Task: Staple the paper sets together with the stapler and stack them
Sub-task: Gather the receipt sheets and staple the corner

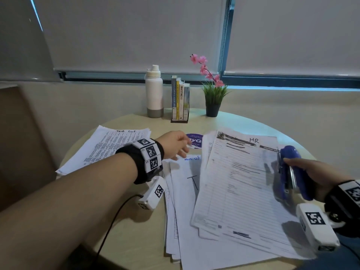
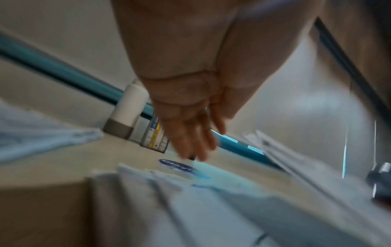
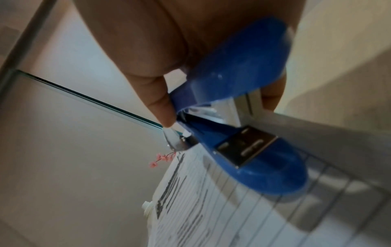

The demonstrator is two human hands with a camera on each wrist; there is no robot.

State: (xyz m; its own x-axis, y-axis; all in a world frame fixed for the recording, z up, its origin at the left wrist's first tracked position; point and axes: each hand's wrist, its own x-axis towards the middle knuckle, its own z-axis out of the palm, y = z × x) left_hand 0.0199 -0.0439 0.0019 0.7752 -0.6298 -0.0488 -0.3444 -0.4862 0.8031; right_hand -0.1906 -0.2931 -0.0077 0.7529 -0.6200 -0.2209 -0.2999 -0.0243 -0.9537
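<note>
Right hand [image 1: 319, 177] grips the blue stapler [image 1: 292, 172], fingers [image 3: 160, 103] wrapped round its body, mouth standing agape over the right edge of the HR set [image 1: 239, 188]; likely poised to bite a corner, or just off one, cannot tell which. HR set lies tilted on top of the loose pile [image 1: 181, 211] at mid-desk, so it looks like the set in hand. Another set, headed "Task list" [image 1: 109, 147], lies apart at the left, perhaps the start of the stack. Left hand [image 1: 175, 144] reaches forward above the pile's far edge, near a round purple sticker [image 1: 194, 140]; fingers [image 2: 196, 142] loose, extended, holding nothing. Bottle [image 1: 154, 92], books [image 1: 180, 98] and plant [image 1: 213, 94] stand at the desk's [image 1: 126, 221] far rim.
</note>
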